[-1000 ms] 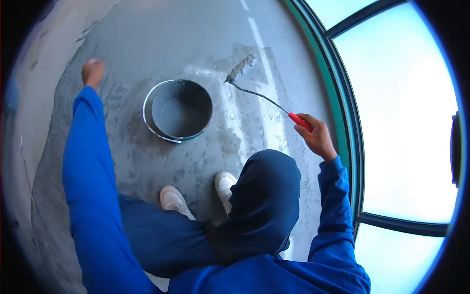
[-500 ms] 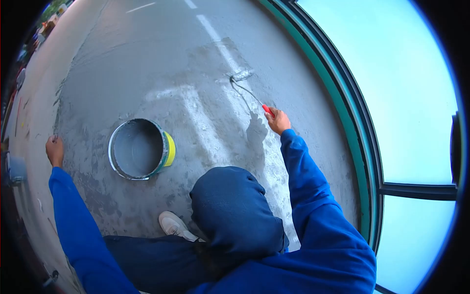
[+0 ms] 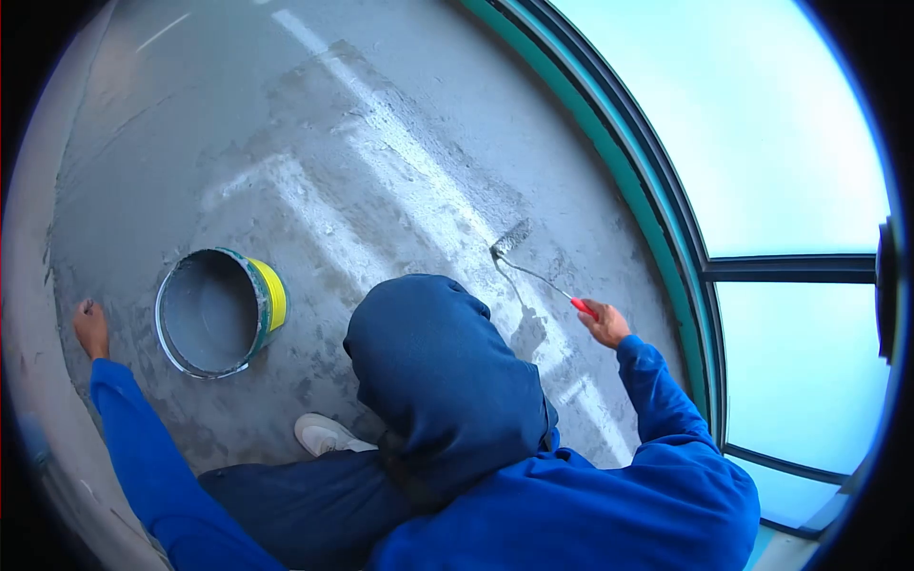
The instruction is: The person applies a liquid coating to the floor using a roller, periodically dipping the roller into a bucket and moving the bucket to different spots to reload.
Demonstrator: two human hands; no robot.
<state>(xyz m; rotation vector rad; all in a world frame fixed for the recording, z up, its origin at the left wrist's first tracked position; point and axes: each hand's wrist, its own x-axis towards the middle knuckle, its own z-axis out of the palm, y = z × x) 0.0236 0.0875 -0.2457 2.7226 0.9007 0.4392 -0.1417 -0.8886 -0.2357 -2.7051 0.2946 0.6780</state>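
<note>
A paint roller [image 3: 512, 237] with a bent wire frame and red handle rests its coated sleeve on the grey floor [image 3: 400, 214]. My right hand [image 3: 605, 324] is closed round that handle, to the right of my knee. At the far left, my left hand [image 3: 92, 329] is raised with its fingers curled; what they hold, if anything, cannot be made out. Between my left hand and my bent knee stands a bucket [image 3: 211, 314] with a yellow outer band, containing grey coating. Wet-looking grey patches surround the roller.
A green-edged frame with large bright glass panes [image 3: 714, 143] curves along the right side. My white shoe [image 3: 326, 435] is on the floor below the bucket. A paler floor strip [image 3: 38, 285] runs along the left, past a coating edge.
My right hand has drawn the roller back over the floor, nearer to me and to the right. The view has turned, so the bucket appears further left. My left hand stays raised and curled.
</note>
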